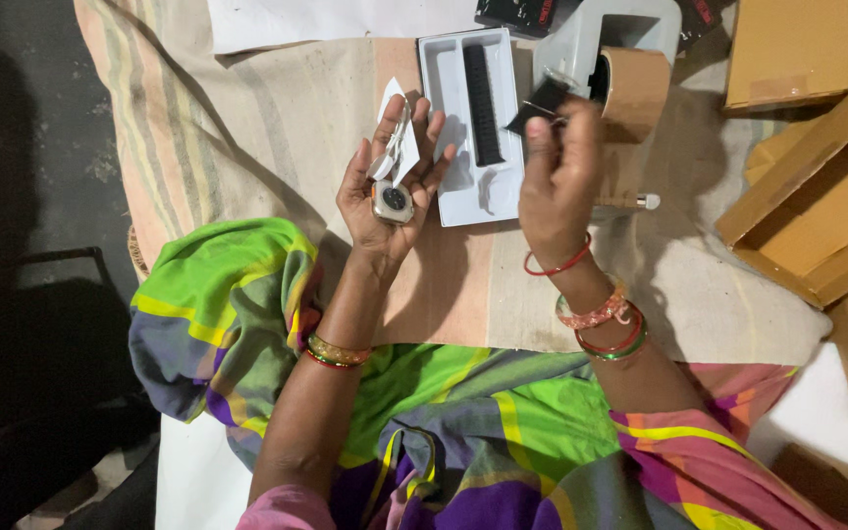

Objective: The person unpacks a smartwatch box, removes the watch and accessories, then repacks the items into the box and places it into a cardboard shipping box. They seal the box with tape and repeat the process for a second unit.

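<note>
My left hand [390, 177] lies palm up and holds a small square watch body [393, 201] with a white paper slip [397, 147] resting on the fingers. My right hand [556, 172] is raised beside it, fingers pinched on a small black strap piece [539, 102]. Between and just beyond the hands sits a white moulded tray [444, 118] with a long black strap [483, 103] lying in its slot.
A tape dispenser with a brown tape roll [630, 83] stands behind my right hand. Open brown cardboard boxes [817, 206] lie at the right. A striped cloth [247, 128] covers the work surface. A dark floor lies to the left.
</note>
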